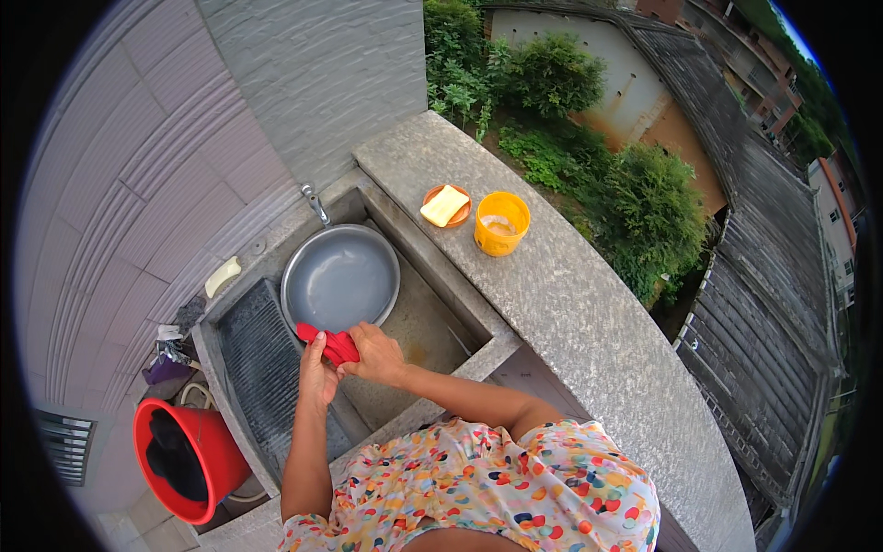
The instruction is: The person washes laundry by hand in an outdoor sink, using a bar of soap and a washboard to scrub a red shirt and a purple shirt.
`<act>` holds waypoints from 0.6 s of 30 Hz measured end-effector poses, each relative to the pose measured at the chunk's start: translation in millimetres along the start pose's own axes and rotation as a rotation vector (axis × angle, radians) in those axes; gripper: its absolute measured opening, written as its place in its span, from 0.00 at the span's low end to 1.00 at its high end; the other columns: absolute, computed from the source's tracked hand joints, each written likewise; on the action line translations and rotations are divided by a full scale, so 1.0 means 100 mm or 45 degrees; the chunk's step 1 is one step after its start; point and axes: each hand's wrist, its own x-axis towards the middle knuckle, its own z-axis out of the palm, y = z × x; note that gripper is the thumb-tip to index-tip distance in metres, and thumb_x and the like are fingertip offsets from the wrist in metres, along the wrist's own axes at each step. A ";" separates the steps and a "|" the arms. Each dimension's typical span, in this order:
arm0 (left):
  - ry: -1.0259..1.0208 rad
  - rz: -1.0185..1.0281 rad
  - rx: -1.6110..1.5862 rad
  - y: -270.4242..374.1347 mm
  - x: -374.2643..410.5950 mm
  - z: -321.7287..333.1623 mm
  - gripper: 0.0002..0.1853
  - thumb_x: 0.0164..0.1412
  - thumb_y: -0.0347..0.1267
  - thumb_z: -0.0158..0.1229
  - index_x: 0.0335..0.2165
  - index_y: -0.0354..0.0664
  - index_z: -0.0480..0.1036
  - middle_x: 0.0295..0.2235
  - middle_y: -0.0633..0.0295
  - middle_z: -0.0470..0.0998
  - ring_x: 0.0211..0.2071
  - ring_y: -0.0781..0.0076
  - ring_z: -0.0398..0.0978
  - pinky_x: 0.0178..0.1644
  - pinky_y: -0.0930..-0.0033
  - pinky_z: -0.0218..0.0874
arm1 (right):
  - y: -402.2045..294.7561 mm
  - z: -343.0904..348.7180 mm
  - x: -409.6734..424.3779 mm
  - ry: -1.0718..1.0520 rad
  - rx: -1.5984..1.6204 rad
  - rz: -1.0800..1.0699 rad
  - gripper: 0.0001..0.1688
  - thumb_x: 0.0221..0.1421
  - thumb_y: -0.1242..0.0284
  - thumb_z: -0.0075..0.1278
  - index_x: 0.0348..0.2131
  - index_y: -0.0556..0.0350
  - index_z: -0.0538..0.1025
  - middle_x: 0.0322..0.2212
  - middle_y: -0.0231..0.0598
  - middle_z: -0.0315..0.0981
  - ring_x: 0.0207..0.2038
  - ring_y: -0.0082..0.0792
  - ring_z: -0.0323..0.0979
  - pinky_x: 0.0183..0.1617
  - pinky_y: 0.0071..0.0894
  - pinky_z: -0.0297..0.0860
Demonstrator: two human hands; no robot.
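Observation:
A bunched red cloth (339,347) is gripped between both my hands above the near rim of a metal basin. My left hand (321,372) holds its lower left part, the thumb pointing up along it. Around its right end, the fingers of my right hand (378,353) are closed. The round basin (341,276) holds cloudy greyish water and stands in a concrete sink (424,303), below a chrome tap (316,205). To the left of my hands slopes the sink's ribbed washboard (259,345).
On the stone ledge (572,303) sit a yellow tub (501,224) and a brown dish (463,215) with a pale yellow bar (445,205). A cream-coloured bar or brush (222,276) lies on the sink's left rim. Lower left, a red bucket (224,448) contains dark fabric (176,455).

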 end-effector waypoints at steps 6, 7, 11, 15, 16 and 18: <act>0.046 0.284 -0.006 0.01 -0.07 -0.01 0.23 0.57 0.30 0.54 0.50 0.47 0.59 0.44 0.63 0.69 0.42 0.68 0.70 0.42 0.61 0.66 | 0.11 0.05 0.09 0.089 0.384 0.031 0.32 0.45 0.54 0.55 0.41 0.62 0.70 0.36 0.48 0.66 0.42 0.47 0.66 0.44 0.41 0.64; 0.042 0.312 0.006 0.02 -0.08 -0.01 0.23 0.56 0.28 0.52 0.51 0.45 0.59 0.44 0.62 0.69 0.43 0.66 0.70 0.43 0.61 0.66 | 0.14 0.09 0.12 0.108 0.432 0.017 0.30 0.47 0.55 0.54 0.41 0.62 0.70 0.36 0.48 0.67 0.42 0.46 0.67 0.45 0.40 0.64; 0.042 0.303 -0.010 0.09 -0.14 0.04 0.26 0.52 0.19 0.45 0.51 0.39 0.57 0.45 0.56 0.68 0.44 0.62 0.70 0.45 0.60 0.66 | 0.21 0.14 0.21 0.259 0.847 0.104 0.24 0.52 0.59 0.50 0.41 0.62 0.71 0.35 0.45 0.68 0.40 0.39 0.67 0.45 0.34 0.63; 0.043 0.190 -0.070 0.15 -0.19 0.12 0.33 0.41 0.14 0.38 0.51 0.33 0.56 0.44 0.50 0.68 0.44 0.58 0.71 0.47 0.57 0.66 | 0.26 0.11 0.31 0.485 1.098 0.183 0.20 0.54 0.63 0.46 0.41 0.61 0.72 0.36 0.44 0.69 0.41 0.36 0.66 0.46 0.31 0.62; 0.049 0.188 -0.062 0.15 -0.20 0.12 0.34 0.36 0.13 0.38 0.49 0.33 0.58 0.43 0.51 0.68 0.43 0.58 0.71 0.47 0.58 0.66 | 0.25 0.09 0.32 0.539 1.129 0.207 0.20 0.55 0.64 0.45 0.41 0.61 0.72 0.36 0.46 0.69 0.41 0.40 0.67 0.47 0.33 0.61; 0.043 0.255 -0.011 0.09 -0.17 0.10 0.34 0.35 0.13 0.39 0.48 0.34 0.59 0.42 0.52 0.68 0.43 0.59 0.71 0.46 0.58 0.67 | 0.26 0.08 0.37 0.634 1.161 0.219 0.20 0.56 0.64 0.43 0.43 0.60 0.71 0.37 0.48 0.70 0.41 0.44 0.67 0.48 0.35 0.61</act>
